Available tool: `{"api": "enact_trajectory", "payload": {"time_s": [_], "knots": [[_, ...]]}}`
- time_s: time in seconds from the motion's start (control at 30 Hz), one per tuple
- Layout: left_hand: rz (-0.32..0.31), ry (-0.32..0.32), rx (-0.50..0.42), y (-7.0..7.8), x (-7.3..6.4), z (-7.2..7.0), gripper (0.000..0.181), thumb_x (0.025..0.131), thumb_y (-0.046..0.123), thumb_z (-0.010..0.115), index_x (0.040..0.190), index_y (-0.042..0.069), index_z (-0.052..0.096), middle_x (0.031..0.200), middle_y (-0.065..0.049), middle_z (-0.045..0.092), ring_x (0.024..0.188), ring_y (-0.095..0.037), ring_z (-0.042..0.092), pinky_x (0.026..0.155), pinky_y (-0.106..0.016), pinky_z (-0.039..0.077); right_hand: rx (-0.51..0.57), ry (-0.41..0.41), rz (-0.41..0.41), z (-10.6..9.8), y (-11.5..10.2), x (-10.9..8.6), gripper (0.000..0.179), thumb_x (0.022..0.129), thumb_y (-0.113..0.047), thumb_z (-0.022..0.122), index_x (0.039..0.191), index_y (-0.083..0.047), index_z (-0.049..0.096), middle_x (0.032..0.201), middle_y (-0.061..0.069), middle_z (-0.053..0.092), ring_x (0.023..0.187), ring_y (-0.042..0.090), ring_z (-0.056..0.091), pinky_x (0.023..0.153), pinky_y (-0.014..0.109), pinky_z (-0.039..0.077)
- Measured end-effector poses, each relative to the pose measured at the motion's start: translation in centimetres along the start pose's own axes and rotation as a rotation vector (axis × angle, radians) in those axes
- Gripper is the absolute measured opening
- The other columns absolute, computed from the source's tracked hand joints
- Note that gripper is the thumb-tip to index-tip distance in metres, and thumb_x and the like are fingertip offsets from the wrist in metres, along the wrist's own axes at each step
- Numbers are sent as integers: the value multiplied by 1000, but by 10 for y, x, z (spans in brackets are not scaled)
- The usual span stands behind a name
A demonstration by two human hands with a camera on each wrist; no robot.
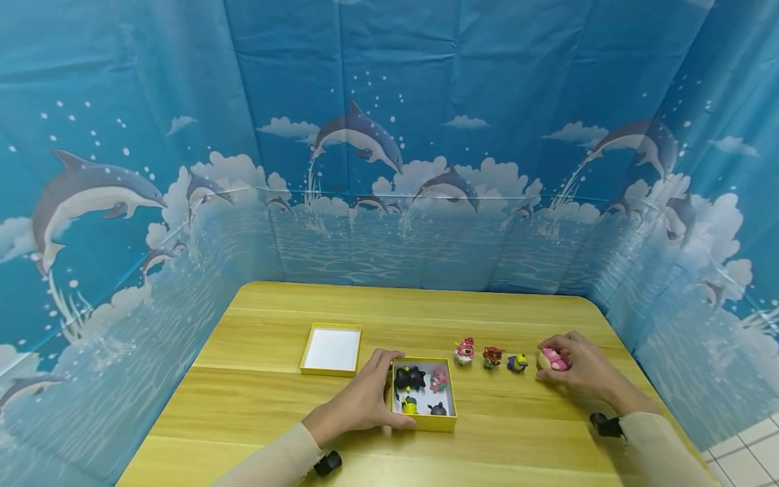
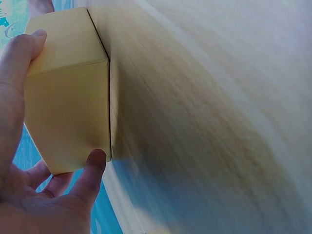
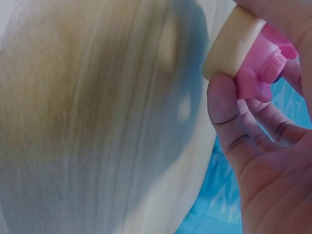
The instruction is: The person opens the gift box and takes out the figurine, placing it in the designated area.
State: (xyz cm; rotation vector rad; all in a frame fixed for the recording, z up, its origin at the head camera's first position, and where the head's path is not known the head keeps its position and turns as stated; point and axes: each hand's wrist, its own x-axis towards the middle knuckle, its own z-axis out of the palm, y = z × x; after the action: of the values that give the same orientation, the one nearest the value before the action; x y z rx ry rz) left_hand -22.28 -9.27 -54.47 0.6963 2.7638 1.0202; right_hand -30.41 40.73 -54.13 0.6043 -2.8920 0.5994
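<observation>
Blue curtain [image 1: 377,250] printed with leaping dolphins, clouds and water, behind the far edge of the wood-grain tabletop [image 1: 243,406] and around both sides; white floor tiles [image 1: 745,467] beyond the right edge, at the lower right of the head view. Left hand [image 1: 359,399] gripping the yellow box [image 1: 435,424], near the middle between the tabletop's left and right edges: thumb [image 2: 38,43] against the front wall, fingers spread toward the far left corner of the box. Inside the box, on a white bottom: a black figure [image 1: 410,379] by the far left corner, a pink-and-green figure [image 1: 437,381] along the right side, a yellow-and-black figure [image 1: 410,404] by the near left corner, a dark grey figure [image 1: 437,409] by the near right corner. To the left of the box and closer to the tabletop's far edge, a shallow yellow lid [image 1: 331,348], white inside facing up. Right hand [image 1: 584,370] near the tabletop's right edge, pinching a pink figure [image 1: 555,360] with a cream-coloured base, one fingertip pressed to that base in the right wrist view; contact between base and tabletop impossible to make out. Between box and right hand, in a row well apart from the far edge: a red-and-white figure [image 1: 464,352], a reddish-brown figure [image 1: 492,356], a yellow-and-blue figure [image 1: 517,363], the last just beside the pinched one. Pale sleeves [image 1: 268,463] on both forearms, with a small black device [image 1: 328,463] at each wrist.
</observation>
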Motion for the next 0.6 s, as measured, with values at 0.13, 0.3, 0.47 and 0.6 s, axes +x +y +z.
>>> {"api": "enact_trajectory", "payload": {"time_s": [0.13,0.3,0.47,0.6], "knots": [[3,-4,-2,0,0,0,127,83,69,101,179,17,36,171,-7,48,151,-27,59,126,-51,57,-12,-12,9,2,1,0,60,88,-44,105,132,-11,83,119,12,72,104,26,71,85,48,62],[5,-6,-13,-1,0,1,127,83,69,101,179,17,36,171,-7,48,151,-26,58,127,-51,57,-11,-29,11,3,1,-1,62,87,-42,106,134,-9,83,114,10,70,100,24,70,84,48,62],[1,-8,-22,-1,1,1,127,83,70,101,179,18,36,171,-6,48,152,-25,58,128,-51,56,-12,-39,13,4,1,-1,64,87,-40,106,137,-8,82,113,8,69,99,21,69,81,39,60],[2,-3,-18,-1,1,0,127,83,69,101,179,18,36,171,-6,48,151,-25,58,127,-51,56,-7,-35,3,5,0,0,65,88,-39,105,139,-7,81,116,10,70,100,21,70,80,37,61]]}}
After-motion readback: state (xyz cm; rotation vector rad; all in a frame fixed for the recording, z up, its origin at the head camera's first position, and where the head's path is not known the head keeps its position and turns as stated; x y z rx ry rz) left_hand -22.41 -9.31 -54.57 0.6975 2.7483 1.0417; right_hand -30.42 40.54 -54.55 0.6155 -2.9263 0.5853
